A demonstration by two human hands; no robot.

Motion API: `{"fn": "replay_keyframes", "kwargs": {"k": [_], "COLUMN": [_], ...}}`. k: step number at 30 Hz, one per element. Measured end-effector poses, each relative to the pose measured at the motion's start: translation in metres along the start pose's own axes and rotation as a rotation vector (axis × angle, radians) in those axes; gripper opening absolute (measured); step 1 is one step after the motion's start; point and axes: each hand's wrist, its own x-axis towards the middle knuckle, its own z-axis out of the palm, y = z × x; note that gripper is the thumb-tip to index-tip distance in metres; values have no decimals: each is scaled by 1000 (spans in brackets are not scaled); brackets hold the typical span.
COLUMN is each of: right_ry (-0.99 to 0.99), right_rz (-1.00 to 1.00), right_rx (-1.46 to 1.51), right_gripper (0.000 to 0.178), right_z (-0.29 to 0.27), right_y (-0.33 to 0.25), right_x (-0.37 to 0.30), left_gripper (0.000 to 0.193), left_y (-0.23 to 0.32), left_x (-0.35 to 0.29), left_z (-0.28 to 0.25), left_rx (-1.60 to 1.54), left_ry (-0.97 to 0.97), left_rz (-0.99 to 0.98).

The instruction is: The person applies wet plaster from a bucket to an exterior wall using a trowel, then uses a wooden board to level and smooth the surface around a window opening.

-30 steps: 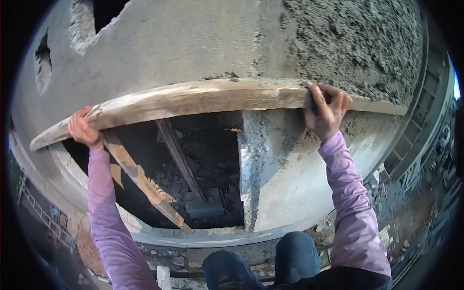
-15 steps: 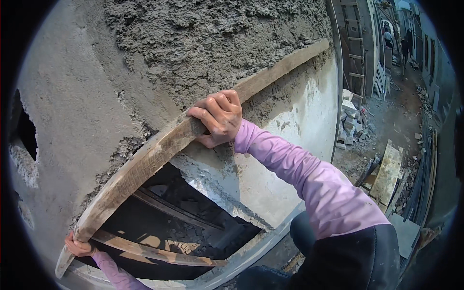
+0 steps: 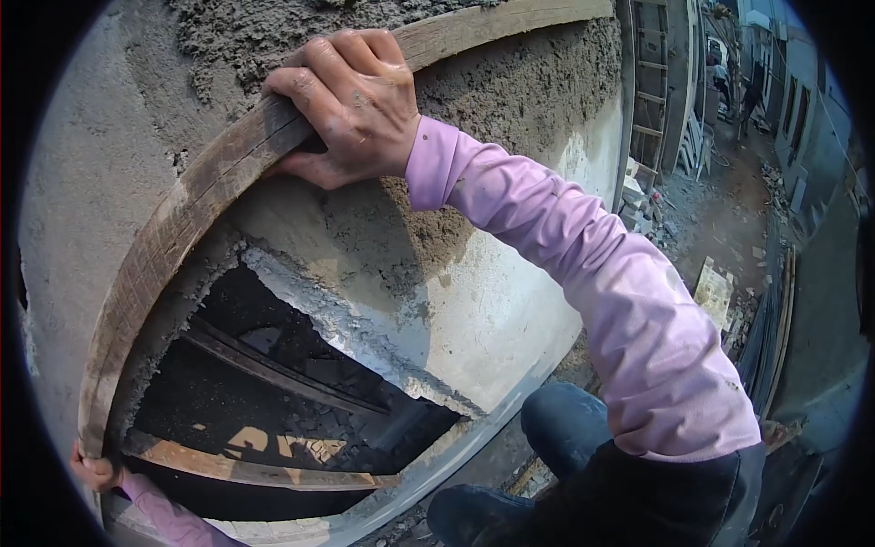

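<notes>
A long wooden straightedge board [image 3: 173, 214] lies across a wall coated with wet mortar [image 3: 519, 91]. Its line bends from the lower left up to the upper right. My right hand [image 3: 351, 109] grips the board around its middle, fingers over the top edge and thumb beneath. Near the lower left end my left hand [image 3: 98, 469] is closed around the same board, partly cut off by the picture's dark rim. Rough, grey mortar [image 3: 251, 41] shows above the board. Under it, smoother plaster [image 3: 492, 301] borders a ragged opening.
Wooden bars [image 3: 264, 462] cross the dark opening [image 3: 273, 392], with rubble beyond. My bent knees [image 3: 565, 424] are close to the wall's foot. Right of the wall, a ladder [image 3: 650, 96] leans, white blocks [image 3: 635, 205] are piled, and an alley [image 3: 729, 191] runs back toward people far off.
Both hands have carried the board upward along the wall, uncovering more mortar beneath it. The view has shifted as well, and my right hand now appears larger and further left.
</notes>
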Motion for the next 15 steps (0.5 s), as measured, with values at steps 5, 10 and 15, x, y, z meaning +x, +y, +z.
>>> {"fn": "replay_keyframes", "kwargs": {"k": [5,10,15], "right_ry": [-32,9,41], "right_rz": [78,118,63], "right_rx": [34,4,-19], "right_gripper": [64,55,51], "right_z": [-2,-15,-8], "right_y": [-21,-62,-45], "right_x": [-22,-66,-52], "left_gripper": [51,52,46], "left_y": [9,17,25], "left_x": [-18,-49,-34], "left_z": [-12,-36,-22], "left_rx": [-3,11,-46], "left_ry": [78,41,27], "left_rz": [63,124,102]}}
